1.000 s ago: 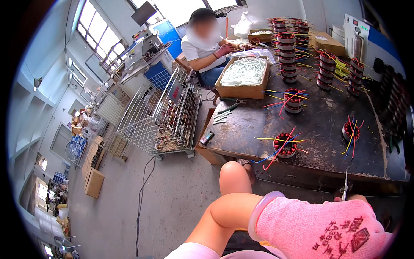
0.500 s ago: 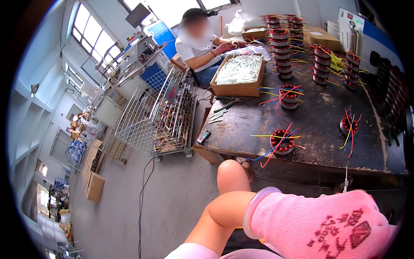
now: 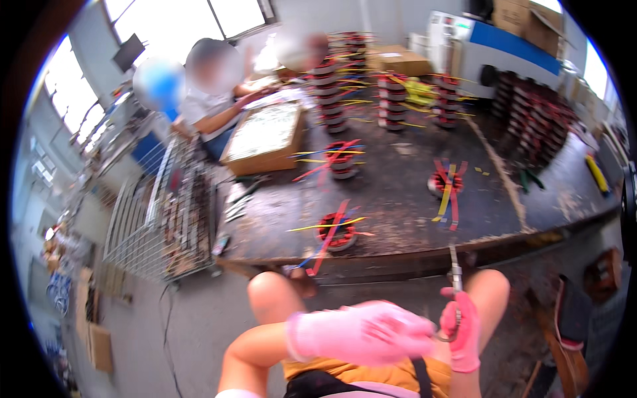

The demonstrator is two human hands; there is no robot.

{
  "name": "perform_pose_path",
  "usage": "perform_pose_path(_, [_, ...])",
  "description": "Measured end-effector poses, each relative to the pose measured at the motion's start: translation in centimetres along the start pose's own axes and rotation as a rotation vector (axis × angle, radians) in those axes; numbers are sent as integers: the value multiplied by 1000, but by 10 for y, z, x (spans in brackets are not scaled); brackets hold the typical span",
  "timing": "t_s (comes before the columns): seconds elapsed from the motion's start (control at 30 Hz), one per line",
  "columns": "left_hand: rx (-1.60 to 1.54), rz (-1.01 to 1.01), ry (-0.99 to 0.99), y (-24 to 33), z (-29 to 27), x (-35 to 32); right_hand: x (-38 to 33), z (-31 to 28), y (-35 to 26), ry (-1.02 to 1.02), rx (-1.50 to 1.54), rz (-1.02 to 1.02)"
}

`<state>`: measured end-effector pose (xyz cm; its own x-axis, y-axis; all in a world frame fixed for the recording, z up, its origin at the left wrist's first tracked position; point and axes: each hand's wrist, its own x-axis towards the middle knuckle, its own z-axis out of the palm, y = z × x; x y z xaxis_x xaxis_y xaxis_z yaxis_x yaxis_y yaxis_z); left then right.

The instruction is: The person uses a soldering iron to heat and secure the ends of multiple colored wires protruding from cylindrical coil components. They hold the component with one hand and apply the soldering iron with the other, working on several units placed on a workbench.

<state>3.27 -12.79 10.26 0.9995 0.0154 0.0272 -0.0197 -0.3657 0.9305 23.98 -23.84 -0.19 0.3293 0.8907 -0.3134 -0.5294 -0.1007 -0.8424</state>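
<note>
My right hand (image 3: pixel 462 328), in a pink glove, is closed around a slim metal tool (image 3: pixel 456 273) that points up toward the table edge. A curved loop of the tool shows below its fingers; its exact kind is unclear. My left hand (image 3: pixel 371 331), also gloved in pink, reaches across my lap to beside that loop. Its fingertips are blurred, so their grip cannot be made out. Near the front edge of the table lies a wound motor stator (image 3: pixel 337 233) with red, yellow and blue leads. Another stator (image 3: pixel 443 183) with similar leads sits farther right.
Stacked stators (image 3: pixel 326 99) stand along the back of the dark worktable (image 3: pixel 391 199). At its left is a cardboard box (image 3: pixel 286 140) of white sticks, with a person (image 3: pixel 206 119) behind it. A wire cage (image 3: pixel 159 225) stands on the floor. Green-handled pliers (image 3: pixel 527 179) lie at right.
The view has swung right. My left hand has moved away from the camera, down toward the tool. My right hand now shows, gripping the tool.
</note>
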Motion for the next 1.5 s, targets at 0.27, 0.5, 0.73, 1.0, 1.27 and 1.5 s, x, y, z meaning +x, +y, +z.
perform_pose_path(0.27, [1106,-355,661,-102,-56,-26,3,-7,-12,-6,-11,39])
perform_pose_path(0.5, [1116,-361,529,-127,-59,-19,10,9,-10,-6,-120,81])
perform_pose_path(0.73, [1111,-357,740,-133,-71,-21,17,18,-6,-38,-146,159])
perform_pose_path(1.0, [890,-647,785,-149,-91,-55,11,32,-1,-127,-214,363])
perform_pose_path(1.27, [855,-517,735,-148,-92,-64,1,38,27,-209,-268,440])
perform_pose_path(1.5, [839,-591,764,-141,-89,-60,1,43,34,-226,-252,483])
